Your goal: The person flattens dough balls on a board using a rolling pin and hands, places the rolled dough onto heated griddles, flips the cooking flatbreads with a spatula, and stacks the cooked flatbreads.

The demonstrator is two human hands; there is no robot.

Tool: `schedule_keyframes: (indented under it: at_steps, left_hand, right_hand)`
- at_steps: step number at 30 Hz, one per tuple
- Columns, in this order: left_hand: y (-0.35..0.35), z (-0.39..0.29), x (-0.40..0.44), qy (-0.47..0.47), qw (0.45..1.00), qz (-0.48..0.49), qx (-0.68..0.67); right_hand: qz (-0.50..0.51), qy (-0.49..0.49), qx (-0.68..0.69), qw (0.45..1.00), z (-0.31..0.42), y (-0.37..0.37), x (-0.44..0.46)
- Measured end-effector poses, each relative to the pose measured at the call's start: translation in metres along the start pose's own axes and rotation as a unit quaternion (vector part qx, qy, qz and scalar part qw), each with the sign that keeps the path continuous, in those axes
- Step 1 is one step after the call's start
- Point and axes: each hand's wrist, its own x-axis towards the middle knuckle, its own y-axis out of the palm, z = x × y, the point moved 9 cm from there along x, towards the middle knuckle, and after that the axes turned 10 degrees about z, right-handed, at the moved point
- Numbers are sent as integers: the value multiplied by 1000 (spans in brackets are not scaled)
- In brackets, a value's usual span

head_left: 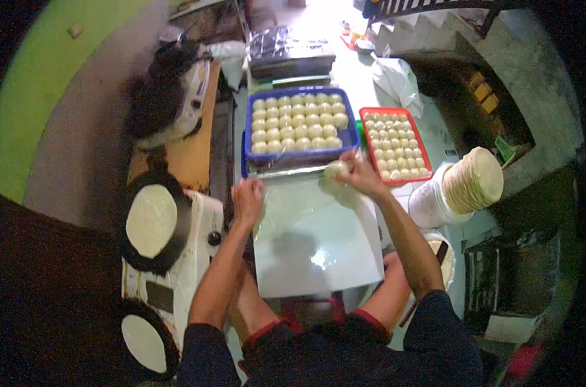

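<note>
A dough ball (336, 169) is gripped by my right hand (358, 173), at the near right corner of the blue tray (254, 157). That tray holds rows of pale dough balls, with a gap at its near right corner. My left hand (248, 197) is closed at the upper left edge of the white board (312, 251); its fingertips seem to pinch the edge of a clear plastic sheet (293, 187), though this is small and blurred. The sheet lies on the board and stretches up toward the tray.
A red tray (427, 169) of smaller dough balls stands at the right, beside a tall stack of flatbreads (476, 180) on a white tub (429, 201). Two dark pans with flatbreads (152, 220) sit on stoves at the left.
</note>
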Motion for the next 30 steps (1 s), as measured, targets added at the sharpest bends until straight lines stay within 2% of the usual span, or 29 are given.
schedule_keyframes:
  at_steps: [1,3,4,5,8,11,12,15,18,19,20,22,23,25,26,27,28,29,30]
  left_hand:
    - [-12,-10,6,-7,1000,3,-18]
    - [-31,-32,7,17,998,-30,-46]
    - [-40,-48,7,35,998,-31,-36]
    - [-50,-66,6,54,998,-35,-25]
    - [-67,-99,-11,92,994,-43,-33]
    - [-75,-125,-29,113,992,-29,-54]
    - [-74,-130,-33,120,991,-27,-56]
    - [-77,-141,-53,146,986,-33,-69]
    - [-81,-156,-70,159,986,-11,-53]
    - [-86,-163,-80,183,982,-14,-46]
    - [-89,-166,-95,203,978,-13,-39]
    - [-71,-155,-129,200,980,12,-19]
    - [-59,-149,-146,193,980,34,-18]
    - [-30,-141,-186,179,980,85,-15]
    - [0,-126,-208,170,979,112,7]
    - [31,-112,-225,163,977,134,30]
    - [48,-111,-236,159,974,150,57]
    - [63,-109,-247,153,974,154,64]
    - [79,-105,-257,149,973,158,73]
  right_hand:
    - [89,48,96,990,-16,39,-25]
    - [198,73,51,976,-43,109,-62]
    - [185,29,-107,976,-43,121,-72]
    - [168,-20,-263,950,-45,135,-78]
    - [100,-54,-274,955,-50,158,-75]
    - [48,35,-378,924,-38,194,-72]
    - [82,58,-399,911,-37,206,-77]
    - [53,25,-463,885,-11,207,-77]
    - [62,-43,-387,919,-37,217,-72]
    - [64,-74,-354,930,-42,213,-71]
    - [86,-56,-295,950,-35,196,-83]
    - [58,24,-300,952,-60,132,-96]
    - [-92,-41,-215,971,-88,82,-98]
    - [-91,-35,-346,933,-216,-20,-59]
    - [-175,12,-207,962,-126,-51,-82]
    - [-173,27,-300,938,-76,-65,-76]
    - [-177,-49,-217,959,-42,-62,-65]
    - [-165,-160,-335,914,-52,-44,-24]
    - [-78,-149,-315,934,-22,-6,-6]
